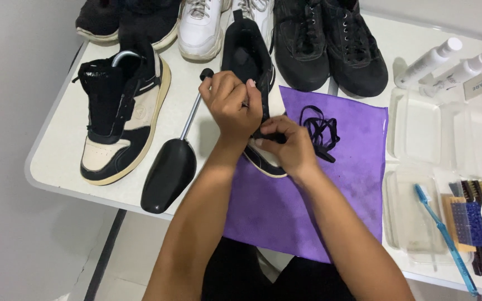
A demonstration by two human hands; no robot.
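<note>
Sneaker (250,61), black, seemingly half-unlaced

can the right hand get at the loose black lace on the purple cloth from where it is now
Probably yes. The right hand sits on the black shoe, right beside the loose black lace on the purple cloth. Nothing lies between them, though the hand is now busy gripping the shoe together with the left hand.

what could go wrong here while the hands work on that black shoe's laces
1. The black shoe tree lies close beside the left hand and overhangs the white table edge; a forearm nudge might send it off.
2. The loose black lace on the purple cloth sits close to the right hand and may snag or tangle.
</note>
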